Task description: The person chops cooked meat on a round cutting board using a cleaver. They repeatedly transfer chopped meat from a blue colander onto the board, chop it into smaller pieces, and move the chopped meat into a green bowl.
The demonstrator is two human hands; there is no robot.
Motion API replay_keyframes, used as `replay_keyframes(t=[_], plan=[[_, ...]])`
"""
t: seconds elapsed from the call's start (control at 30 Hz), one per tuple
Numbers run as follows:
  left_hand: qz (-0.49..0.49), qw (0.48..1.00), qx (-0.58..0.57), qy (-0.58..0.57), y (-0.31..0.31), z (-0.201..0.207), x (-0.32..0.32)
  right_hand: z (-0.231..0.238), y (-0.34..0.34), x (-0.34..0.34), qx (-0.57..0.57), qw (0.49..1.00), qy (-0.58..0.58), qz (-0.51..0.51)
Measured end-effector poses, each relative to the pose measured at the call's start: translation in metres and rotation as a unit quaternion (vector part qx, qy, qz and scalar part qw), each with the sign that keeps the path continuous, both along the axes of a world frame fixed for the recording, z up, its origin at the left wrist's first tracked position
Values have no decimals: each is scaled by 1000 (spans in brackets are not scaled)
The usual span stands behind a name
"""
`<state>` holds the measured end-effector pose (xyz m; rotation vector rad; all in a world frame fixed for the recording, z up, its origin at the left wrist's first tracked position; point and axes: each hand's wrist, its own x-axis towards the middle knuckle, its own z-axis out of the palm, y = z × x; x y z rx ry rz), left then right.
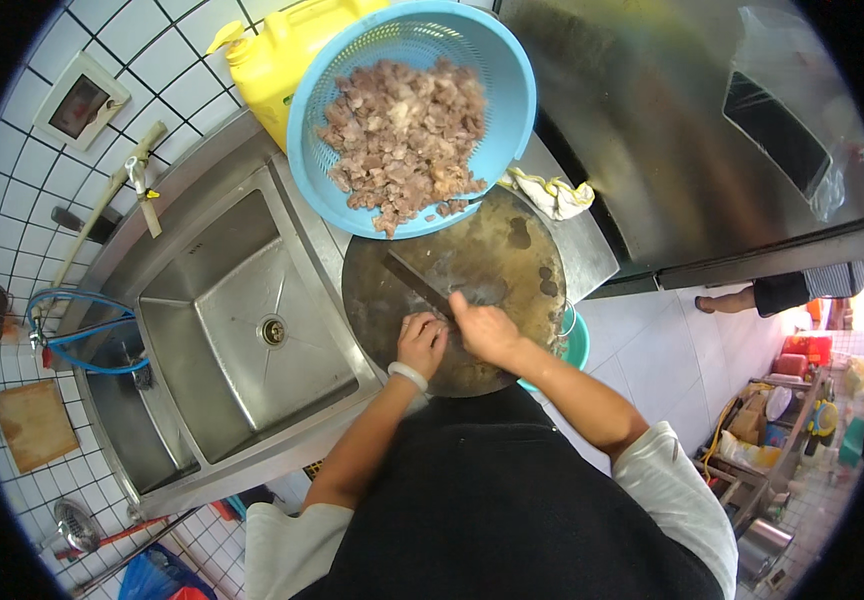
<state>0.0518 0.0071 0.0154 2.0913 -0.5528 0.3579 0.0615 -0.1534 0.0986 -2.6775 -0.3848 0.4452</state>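
A round, dark-stained chopping board lies in front of me at the centre. My right hand is closed round the handle of a knife, whose blade points up and to the left over the board. Close beside the knife's handle end, my left hand rests on the board with its fingers curled in. Whatever lies under those fingers is hidden. Just beyond the board, a blue plastic colander holds a heap of chopped, greyish-pink meat, and its near rim overlaps the board's far edge.
A stainless steel sink is on the left. Behind the colander stands a yellow jug. A crumpled cloth lies right of the colander. A green tub shows below the board's right side. Farther right, another person's leg is visible.
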Motion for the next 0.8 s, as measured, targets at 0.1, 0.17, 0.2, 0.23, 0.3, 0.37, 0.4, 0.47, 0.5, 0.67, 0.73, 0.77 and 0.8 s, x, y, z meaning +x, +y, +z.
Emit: replay_keyframes(t=[0.1,0.17,0.2,0.23,0.3,0.37,0.4,0.47,0.5,0.67,0.73,0.77,0.8], plan=[[5,1000,-7,11,1,1,-3,17,-24,-16,-16,1000,7,23],[1,1000,-4,26,1,-2,-2,53,-36,-35,-50,995,70,46],[0,1000,-5,26,1,-3,-1,61,-38,-42,-65,991,100,56],[-1,1000,-6,27,0,-3,0,59,-36,-46,-45,994,81,56],[1,1000,-6,22,-1,-6,-2,46,-30,-55,-2,997,50,52],[9,1000,-2,8,2,-8,1,9,-6,-35,37,999,2,21],[48,999,17,-12,7,-3,7,-11,5,-24,46,999,-9,11],[60,998,5,-5,29,1,13,-11,11,-11,41,999,-10,24],[64,998,-13,24,38,8,13,6,14,-10,29,999,7,40],[23,999,-18,30,28,0,-7,37,1,-35,0,998,40,54],[7,998,-41,45,18,-1,-12,31,4,-41,7,999,19,37],[-7,999,-33,43,17,-2,-8,26,6,-43,13,999,10,28],[-20,999,-21,44,17,-1,-6,19,12,-43,37,999,-9,25]])
